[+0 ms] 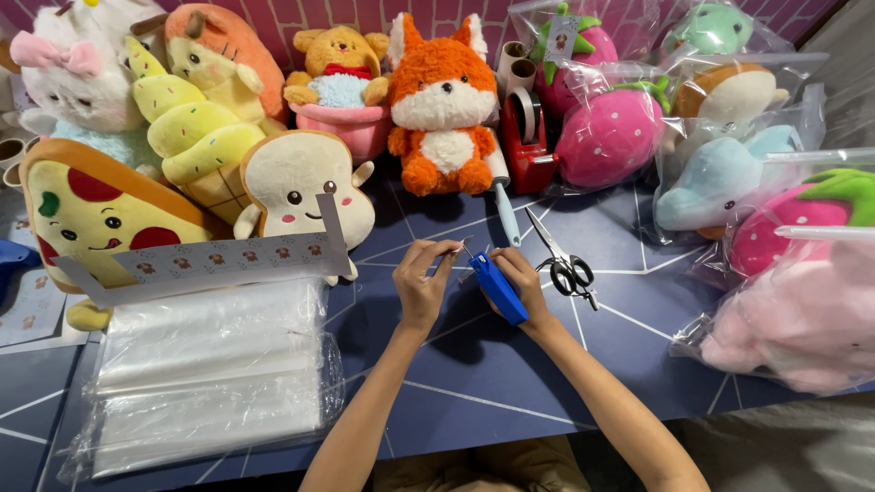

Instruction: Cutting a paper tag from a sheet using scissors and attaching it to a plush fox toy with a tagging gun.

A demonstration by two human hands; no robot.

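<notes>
My right hand (521, 282) grips a blue tagging gun (497, 287) above the dark blue table (510, 383), its needle end pointing up and left. My left hand (422, 281) pinches something small and thin at the gun's tip (465, 248); what it is cannot be made out. Both hands meet near the table's middle, just in front of an orange fox plush (444, 105).
Black-handled scissors (563, 264) lie right of my hands. A lint roller (503, 196) and red tape dispenser (526, 137) stand behind. A stack of clear bags (205, 364) with a sticker strip (210, 260) lies left. Plush toys line the back; bagged plushes (793, 301) fill the right.
</notes>
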